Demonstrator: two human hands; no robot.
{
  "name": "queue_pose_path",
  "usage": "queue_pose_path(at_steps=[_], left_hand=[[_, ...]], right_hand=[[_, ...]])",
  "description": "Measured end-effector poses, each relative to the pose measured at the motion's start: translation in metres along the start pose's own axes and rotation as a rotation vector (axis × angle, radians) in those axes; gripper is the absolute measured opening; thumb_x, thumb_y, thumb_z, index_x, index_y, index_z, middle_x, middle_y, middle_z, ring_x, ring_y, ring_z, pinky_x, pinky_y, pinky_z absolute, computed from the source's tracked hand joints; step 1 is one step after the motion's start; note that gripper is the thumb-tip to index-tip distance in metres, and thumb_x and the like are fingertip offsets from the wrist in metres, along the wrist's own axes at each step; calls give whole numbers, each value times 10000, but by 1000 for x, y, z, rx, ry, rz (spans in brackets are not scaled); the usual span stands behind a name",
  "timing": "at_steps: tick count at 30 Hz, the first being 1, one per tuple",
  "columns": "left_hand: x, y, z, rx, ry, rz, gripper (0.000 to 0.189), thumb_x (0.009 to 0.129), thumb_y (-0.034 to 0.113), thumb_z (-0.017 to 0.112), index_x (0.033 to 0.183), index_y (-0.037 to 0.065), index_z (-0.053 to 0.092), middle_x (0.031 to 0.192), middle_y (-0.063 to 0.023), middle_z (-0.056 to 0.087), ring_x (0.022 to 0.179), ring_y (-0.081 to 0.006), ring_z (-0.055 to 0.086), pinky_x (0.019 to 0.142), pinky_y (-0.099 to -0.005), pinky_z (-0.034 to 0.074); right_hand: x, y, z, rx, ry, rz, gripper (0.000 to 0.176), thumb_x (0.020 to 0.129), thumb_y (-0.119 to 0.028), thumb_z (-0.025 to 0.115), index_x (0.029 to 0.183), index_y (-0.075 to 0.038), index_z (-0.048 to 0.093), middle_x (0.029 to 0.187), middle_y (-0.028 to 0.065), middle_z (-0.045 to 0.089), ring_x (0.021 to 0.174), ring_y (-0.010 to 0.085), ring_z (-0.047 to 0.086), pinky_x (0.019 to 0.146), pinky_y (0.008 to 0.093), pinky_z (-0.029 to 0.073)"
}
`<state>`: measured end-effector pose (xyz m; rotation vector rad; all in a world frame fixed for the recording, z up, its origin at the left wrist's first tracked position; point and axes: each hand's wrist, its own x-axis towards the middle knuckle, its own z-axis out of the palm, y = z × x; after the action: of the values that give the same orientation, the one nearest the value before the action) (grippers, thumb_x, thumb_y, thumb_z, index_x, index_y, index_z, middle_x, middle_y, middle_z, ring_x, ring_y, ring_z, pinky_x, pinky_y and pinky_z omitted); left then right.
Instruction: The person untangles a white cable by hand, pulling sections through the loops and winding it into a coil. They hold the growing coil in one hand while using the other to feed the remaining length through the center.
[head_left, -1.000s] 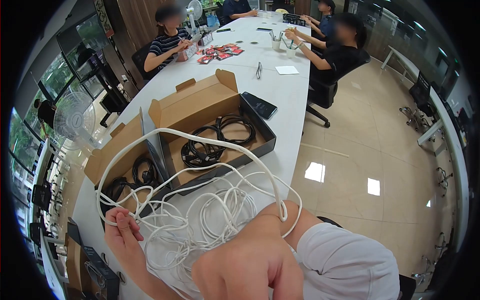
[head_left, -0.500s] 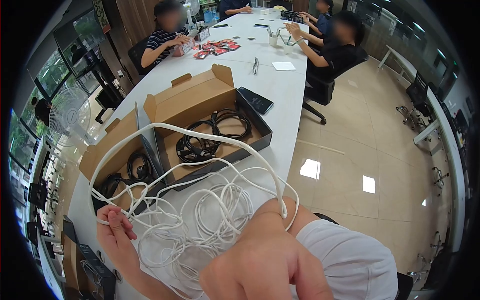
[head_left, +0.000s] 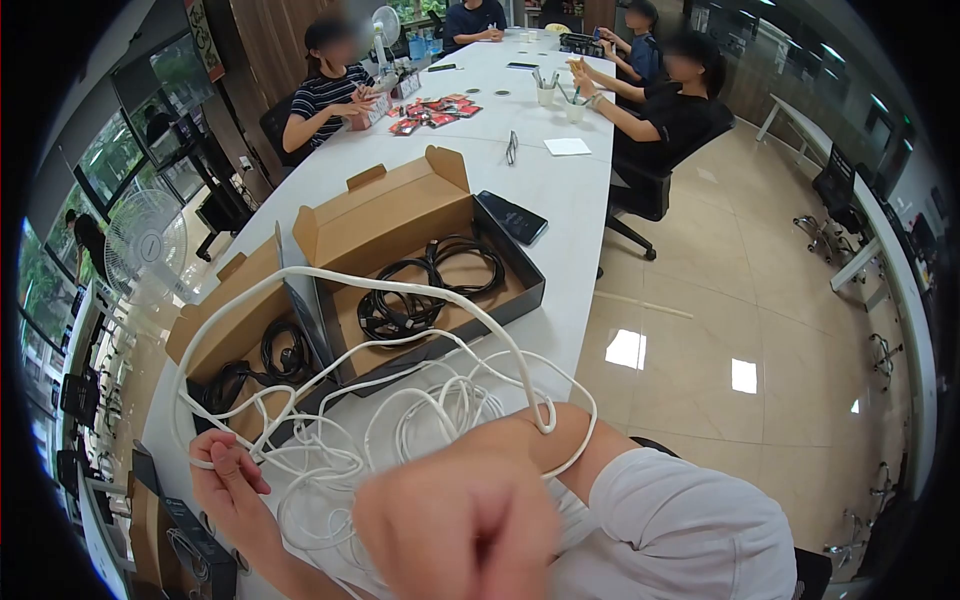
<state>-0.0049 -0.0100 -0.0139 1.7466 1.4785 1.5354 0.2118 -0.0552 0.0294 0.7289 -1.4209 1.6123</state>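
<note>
R hand (head_left: 455,525) is showing at 6 o'clock, blurred; we can't tell its grip. At 8 we're pinching white cable (head_left: 350,276) btwn L hand (head_left: 230,482) thumb & fingers. It's lying tangled on table (head_left: 562,320) btwn our hands, w/ a loop arching over to R forearm. L box (head_left: 232,305) at 11 & R box (head_left: 385,203) at 12 are holding blk cables (head_left: 400,312). Phone (head_left: 513,217) is lying beside R box. Co-workers are sitting at 11 & 1, farther off.

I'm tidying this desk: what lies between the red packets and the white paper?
What looks like folded eyeglasses, lying on the table; the head view shows it.
</note>
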Motion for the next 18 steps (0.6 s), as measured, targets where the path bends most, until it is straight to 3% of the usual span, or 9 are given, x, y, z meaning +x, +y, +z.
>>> queue_pose_path(at_steps=[2, 5, 8, 11, 14, 18], left_hand=[[0, -4, -3, 1, 76, 48, 269, 1015, 275, 408, 924, 48, 519, 576, 24, 381, 469, -25, 311, 431, -177, 224], [-4, 7, -1, 97, 228, 220, 288, 1010, 299, 422, 916, 40, 507, 556, 29, 346, 463, -26, 288, 430, -183, 203], [-11, 10, -4, -68, 168, 194, 305, 997, 314, 456, 916, 22, 492, 530, 24, 357, 450, -28, 294, 430, -185, 189], [-17, 11, -3, -112, 130, 247, 328, 980, 330, 491, 873, 20, 495, 544, 12, 408, 452, -31, 333, 438, -175, 214], [-20, 14, 2, -123, 133, 290, 373, 965, 364, 511, 819, 21, 508, 586, 3, 454, 464, -44, 374, 453, -175, 265], [-23, 18, -2, -206, 25, 280, 353, 972, 381, 489, 880, 41, 494, 637, 12, 453, 517, -33, 375, 465, -160, 259]], right_hand=[[3, 4, -29, -699, -21, 28, 308, 905, -252, 598, 693, -34, 555, 599, 49, 528, 506, 236, 497, 449, 332, 369], [10, 25, -38, -1588, 183, 174, 260, 844, -222, 653, 748, -9, 540, 645, 100, 566, 562, 296, 555, 469, 371, 415], [9, 42, -54, -1549, 237, 419, 246, 790, -191, 682, 810, 14, 548, 682, 119, 594, 630, 324, 601, 514, 401, 451], [7, 59, -67, -1417, 176, 305, 230, 793, -177, 682, 836, 13, 560, 702, 128, 601, 672, 344, 615, 557, 412, 466], [9, 57, -66, -1322, 183, 319, 216, 772, -169, 696, 835, -2, 574, 739, 126, 623, 692, 344, 617, 591, 417, 473], [11, 53, -67, -1363, 54, 357, 187, 747, -142, 699, 853, -19, 605, 766, 123, 631, 724, 338, 618, 603, 402, 478]])
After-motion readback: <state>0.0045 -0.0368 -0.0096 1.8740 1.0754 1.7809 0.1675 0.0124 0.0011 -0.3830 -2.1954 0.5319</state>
